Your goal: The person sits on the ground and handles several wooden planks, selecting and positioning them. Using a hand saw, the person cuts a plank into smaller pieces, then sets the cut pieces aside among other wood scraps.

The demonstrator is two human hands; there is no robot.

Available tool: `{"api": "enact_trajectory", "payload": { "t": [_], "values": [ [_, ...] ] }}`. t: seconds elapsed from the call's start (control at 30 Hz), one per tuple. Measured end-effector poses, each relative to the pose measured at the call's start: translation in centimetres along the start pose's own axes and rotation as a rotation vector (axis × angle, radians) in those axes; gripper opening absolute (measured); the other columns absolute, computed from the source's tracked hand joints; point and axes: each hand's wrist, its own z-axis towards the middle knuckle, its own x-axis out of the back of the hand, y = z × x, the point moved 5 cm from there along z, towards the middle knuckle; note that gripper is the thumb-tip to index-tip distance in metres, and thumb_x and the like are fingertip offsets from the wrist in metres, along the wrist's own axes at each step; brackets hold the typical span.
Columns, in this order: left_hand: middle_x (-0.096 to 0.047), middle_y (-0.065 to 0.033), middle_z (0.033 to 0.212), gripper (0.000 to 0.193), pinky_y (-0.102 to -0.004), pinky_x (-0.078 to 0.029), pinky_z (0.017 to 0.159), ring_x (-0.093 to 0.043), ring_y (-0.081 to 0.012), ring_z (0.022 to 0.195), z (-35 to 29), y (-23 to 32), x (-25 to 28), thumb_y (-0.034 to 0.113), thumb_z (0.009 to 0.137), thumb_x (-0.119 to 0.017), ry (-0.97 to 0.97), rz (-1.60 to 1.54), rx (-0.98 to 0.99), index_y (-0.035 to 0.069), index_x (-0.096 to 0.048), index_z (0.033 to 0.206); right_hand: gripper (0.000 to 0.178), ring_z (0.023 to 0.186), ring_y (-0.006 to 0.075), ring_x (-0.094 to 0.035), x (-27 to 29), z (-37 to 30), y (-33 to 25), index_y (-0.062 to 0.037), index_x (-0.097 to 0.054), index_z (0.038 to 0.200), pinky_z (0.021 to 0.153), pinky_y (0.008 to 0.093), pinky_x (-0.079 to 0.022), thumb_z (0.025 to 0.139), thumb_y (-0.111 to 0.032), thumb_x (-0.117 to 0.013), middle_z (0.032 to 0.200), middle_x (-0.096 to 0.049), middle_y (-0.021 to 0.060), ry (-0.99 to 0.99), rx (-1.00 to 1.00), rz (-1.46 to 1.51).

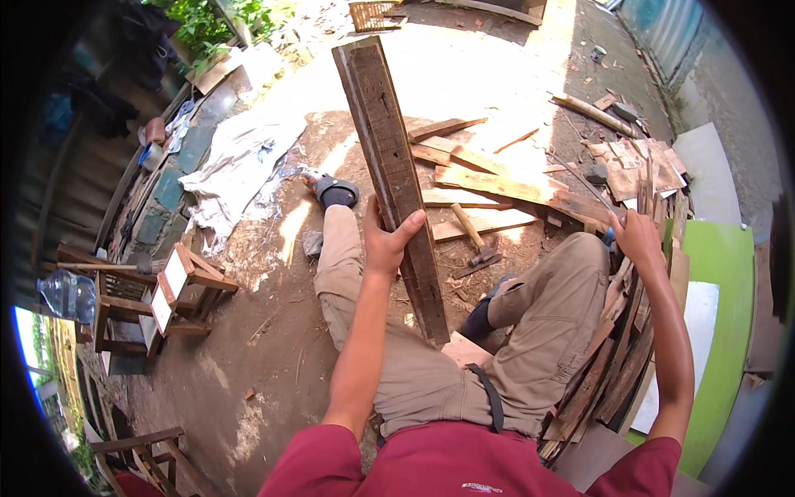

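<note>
A long, worn wooden beam [389, 132] stands tilted between my legs, its lower end by my lap and its upper end leaning away to the left. My left hand [387, 248] grips its lower half, thumb across the broad face. Off to the right, my right hand [639, 238] is closed beside the stacked wood, apart from the beam. A bit of blue [610, 235] shows at that fist, and a thin dark bar [580, 176] runs forward from it; together they look like a long blue-handled tool, partly hidden by the fingers.
A hammer [474, 240] lies on the dirt between my legs, near loose boards [513, 184]. Old planks [617, 356] pile along my right, by a green panel [716, 331]. Leftward are a small wooden stool [178, 294], a clear water jug [68, 296] and white cloth [236, 170].
</note>
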Motion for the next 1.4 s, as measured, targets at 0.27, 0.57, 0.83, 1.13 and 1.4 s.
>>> {"api": "enact_trajectory", "payload": {
  "t": [0.27,0.57,0.83,1.13,1.4],
  "values": [
    [-0.067,-0.0084,0.105,0.064,-0.0307,-0.054,0.085,-0.066,-0.0164,0.094,-0.4,-2.6,-1.9,0.021,0.073,-0.093,-0.118,0.282,-0.061,0.002,-0.053,0.118,0.042,0.09,0.0496,-0.067,-23.2,-18.1,1.7,0.0052,-0.064,0.089,0.078,0.0561,-0.052,0.088,-0.035,-0.074,0.088,-0.069,0.0301,-0.299,-0.407,0.464],
    [-0.066,-0.0067,0.104,0.064,-0.0305,-0.055,0.085,-0.066,-0.0166,0.094,0.0,0.3,-1.0,0.018,0.071,-0.094,-0.128,0.353,-0.132,0.004,-0.052,0.117,0.039,0.094,0.0368,-0.067,-29.2,-19.4,0.2,0.0048,-0.063,0.103,0.084,0.0462,-0.053,0.089,-0.03,-0.075,0.099,-0.068,0.0221,0.01,-0.539,0.695],
    [-0.064,-0.0064,0.108,0.073,-0.0291,-0.058,0.08,-0.066,-0.0148,0.094,-1.8,11.4,-5.7,0.014,0.068,-0.097,-0.053,0.392,-0.264,0.004,-0.051,0.123,0.06,0.099,0.0248,-0.065,8.6,-11.4,-19.6,-0.0007,-0.057,0.127,0.086,0.0356,-0.053,0.085,-0.035,-0.083,0.11,-0.064,0.0157,0.275,0.52,1.256],
    [-0.068,-0.0054,0.099,0.091,-0.0288,-0.058,0.077,-0.069,-0.0154,0.091,-5.3,20.8,-13.3,0.046,0.058,-0.099,-0.302,0.592,-0.559,0.001,-0.051,0.121,0.077,0.103,0.0346,-0.064,9.9,-17.1,-23.4,0.0063,-0.042,0.142,0.087,0.0401,-0.055,0.083,-0.019,-0.083,0.126,-0.054,0.0243,0.625,0.502,1.476],
    [-0.069,-0.0121,0.116,0.06,-0.0332,-0.05,0.091,-0.064,-0.0182,0.105,1.0,30.7,-22.8,0.04,0.096,-0.068,-0.499,0.831,-0.77,-0.004,-0.057,0.135,0.051,0.094,0.0192,-0.069,11.8,-17.0,-11.7,0.0048,-0.048,0.135,0.072,0.0305,-0.06,0.092,-0.011,-0.069,0.107,-0.064,0.0144,0.558,0.042,1.94]
  ]
}}
